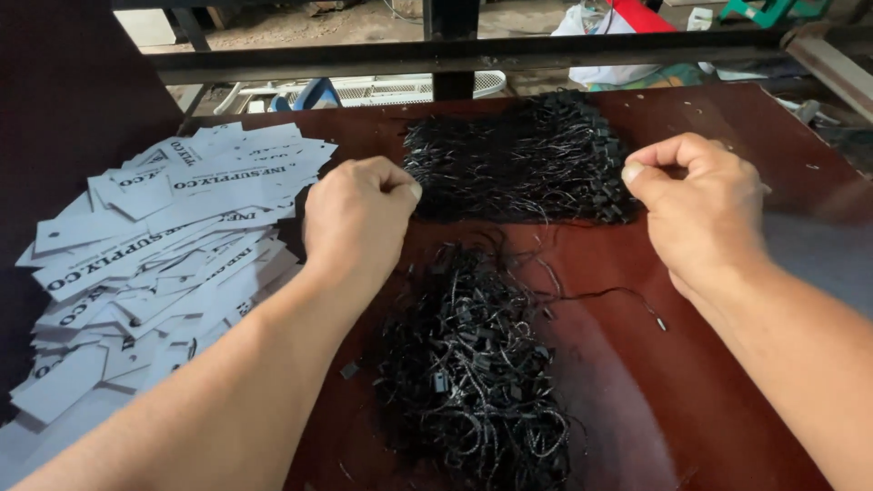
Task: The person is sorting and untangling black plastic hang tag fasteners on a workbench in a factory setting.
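Note:
My left hand [356, 218] and my right hand [700, 205] are both closed into loose fists at either side of a neat bundle of black strings with small plastic tips [518, 159] at the back of the dark red table [709, 382]. Fingers pinch at the bundle's edges; whether a string is held I cannot tell. A loose heap of tangled black strings [473, 364] lies in front, between my forearms. A wide pile of white paper tags with black print [155, 245] spreads to the left, just beside my left hand.
A black metal bar [473, 55] runs across behind the table, with a vertical post. Beyond it sit a white plastic basket [382, 88] and bags on the ground. One stray black string [618, 295] trails right of the loose heap.

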